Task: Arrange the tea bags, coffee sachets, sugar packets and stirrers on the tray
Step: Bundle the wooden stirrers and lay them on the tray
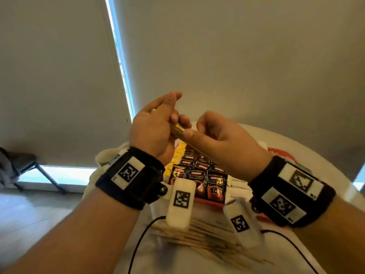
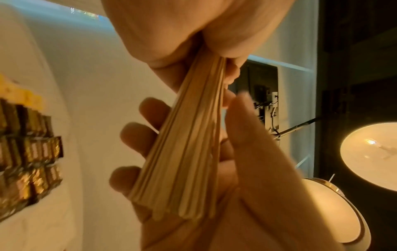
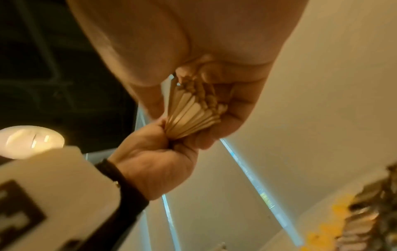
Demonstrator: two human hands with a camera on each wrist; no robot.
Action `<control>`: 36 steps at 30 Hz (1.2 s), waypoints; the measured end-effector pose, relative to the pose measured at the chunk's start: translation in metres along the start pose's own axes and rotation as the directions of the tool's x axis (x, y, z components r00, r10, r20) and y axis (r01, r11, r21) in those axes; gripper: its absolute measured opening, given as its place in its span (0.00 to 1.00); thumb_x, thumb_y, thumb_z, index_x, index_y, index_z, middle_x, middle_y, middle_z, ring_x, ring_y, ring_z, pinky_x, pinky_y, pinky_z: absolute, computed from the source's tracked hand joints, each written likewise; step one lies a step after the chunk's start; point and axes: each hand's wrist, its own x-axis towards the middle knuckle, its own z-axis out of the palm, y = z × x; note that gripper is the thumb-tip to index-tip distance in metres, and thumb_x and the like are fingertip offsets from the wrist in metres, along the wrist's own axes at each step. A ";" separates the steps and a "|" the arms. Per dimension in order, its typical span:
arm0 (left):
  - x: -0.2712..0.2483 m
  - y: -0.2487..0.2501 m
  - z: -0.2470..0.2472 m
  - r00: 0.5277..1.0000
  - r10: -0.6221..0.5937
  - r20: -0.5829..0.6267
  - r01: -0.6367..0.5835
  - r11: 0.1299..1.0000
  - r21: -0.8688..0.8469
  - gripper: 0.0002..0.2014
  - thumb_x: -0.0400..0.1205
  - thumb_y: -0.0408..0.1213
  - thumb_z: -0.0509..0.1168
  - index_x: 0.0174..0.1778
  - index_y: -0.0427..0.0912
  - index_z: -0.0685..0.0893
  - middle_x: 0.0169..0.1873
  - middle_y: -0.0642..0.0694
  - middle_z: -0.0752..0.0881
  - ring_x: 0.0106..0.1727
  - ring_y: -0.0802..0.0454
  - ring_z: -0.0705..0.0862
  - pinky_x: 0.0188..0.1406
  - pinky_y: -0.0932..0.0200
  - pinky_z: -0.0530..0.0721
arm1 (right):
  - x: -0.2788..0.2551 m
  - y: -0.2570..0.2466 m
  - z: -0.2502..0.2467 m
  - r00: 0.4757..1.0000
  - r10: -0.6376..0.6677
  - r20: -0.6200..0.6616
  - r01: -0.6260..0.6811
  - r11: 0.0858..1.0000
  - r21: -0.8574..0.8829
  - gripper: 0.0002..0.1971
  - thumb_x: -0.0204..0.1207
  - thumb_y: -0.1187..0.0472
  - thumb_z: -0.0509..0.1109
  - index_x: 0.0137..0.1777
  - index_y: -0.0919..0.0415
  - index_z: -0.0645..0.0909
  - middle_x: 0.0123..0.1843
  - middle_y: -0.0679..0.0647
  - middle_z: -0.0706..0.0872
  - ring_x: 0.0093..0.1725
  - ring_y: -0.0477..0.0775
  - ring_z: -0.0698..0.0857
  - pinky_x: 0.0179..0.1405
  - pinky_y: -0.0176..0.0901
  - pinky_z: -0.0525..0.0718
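Stirrers (image 2: 184, 144) bundle clamped at both ends, left hand (image 1: 152, 131) and right hand (image 1: 217, 139), above tray (image 1: 207, 204). Coffee sachets (image 1: 205, 177) already on tray; loose stirrers (image 1: 207, 240) left on table beside it.

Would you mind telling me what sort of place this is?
Probably a home or hotel room set up for hot drinks: a white table, a lit lamp and a tray of coffee sachets.
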 end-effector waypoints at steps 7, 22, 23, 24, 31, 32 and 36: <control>-0.007 -0.038 0.041 0.917 -0.381 0.117 0.378 0.925 0.044 0.12 0.88 0.44 0.69 0.63 0.42 0.88 0.29 0.47 0.82 0.30 0.51 0.85 0.33 0.54 0.88 | -0.019 0.004 -0.041 0.993 0.053 0.109 -0.017 0.952 -0.306 0.09 0.76 0.55 0.79 0.41 0.48 0.79 0.36 0.44 0.87 0.35 0.45 0.88 0.39 0.48 0.88; -0.035 -0.100 0.106 0.746 -0.664 0.057 0.565 0.675 0.474 0.15 0.89 0.42 0.70 0.68 0.40 0.82 0.58 0.38 0.85 0.54 0.41 0.89 0.55 0.47 0.92 | -0.052 0.098 -0.102 0.759 0.593 -0.267 -0.650 0.701 -0.292 0.06 0.74 0.58 0.80 0.43 0.60 0.87 0.38 0.57 0.92 0.35 0.55 0.93 0.39 0.52 0.94; -0.038 -0.103 0.109 0.721 -0.689 0.068 0.562 0.639 0.525 0.09 0.89 0.37 0.69 0.62 0.39 0.84 0.57 0.39 0.85 0.52 0.41 0.89 0.53 0.49 0.92 | -0.056 0.106 -0.105 0.728 0.622 -0.290 -0.686 0.652 -0.324 0.08 0.74 0.56 0.80 0.44 0.59 0.88 0.38 0.56 0.92 0.37 0.56 0.93 0.42 0.54 0.94; -0.041 -0.106 0.111 0.703 -0.706 0.080 0.549 0.611 0.571 0.04 0.89 0.34 0.68 0.56 0.38 0.84 0.57 0.38 0.85 0.51 0.41 0.90 0.52 0.49 0.92 | -0.059 0.114 -0.107 0.700 0.644 -0.309 -0.713 0.611 -0.344 0.09 0.73 0.54 0.81 0.44 0.59 0.89 0.39 0.56 0.92 0.38 0.56 0.92 0.45 0.55 0.94; -0.051 -0.136 0.127 0.643 -0.742 0.188 0.286 0.461 0.840 0.10 0.87 0.22 0.65 0.58 0.40 0.83 0.53 0.33 0.90 0.52 0.39 0.94 0.58 0.40 0.93 | -0.068 0.140 -0.108 0.609 0.709 -0.356 -0.793 0.524 -0.313 0.13 0.71 0.51 0.81 0.48 0.59 0.88 0.43 0.56 0.90 0.43 0.55 0.89 0.34 0.45 0.85; -0.051 -0.138 0.130 0.630 -0.751 0.196 0.252 0.437 0.863 0.09 0.87 0.22 0.65 0.55 0.41 0.84 0.53 0.33 0.91 0.53 0.38 0.94 0.59 0.39 0.92 | -0.067 0.142 -0.108 0.600 0.710 -0.369 -0.800 0.519 -0.301 0.14 0.72 0.50 0.81 0.49 0.59 0.88 0.44 0.56 0.90 0.43 0.55 0.89 0.31 0.43 0.82; -0.047 -0.147 0.144 0.617 -0.757 0.215 0.158 0.387 0.909 0.11 0.87 0.24 0.63 0.63 0.32 0.87 0.57 0.33 0.92 0.57 0.38 0.93 0.61 0.40 0.92 | -0.064 0.147 -0.108 0.592 0.698 -0.403 -0.806 0.502 -0.315 0.14 0.75 0.50 0.79 0.52 0.60 0.87 0.45 0.57 0.89 0.43 0.55 0.88 0.35 0.42 0.84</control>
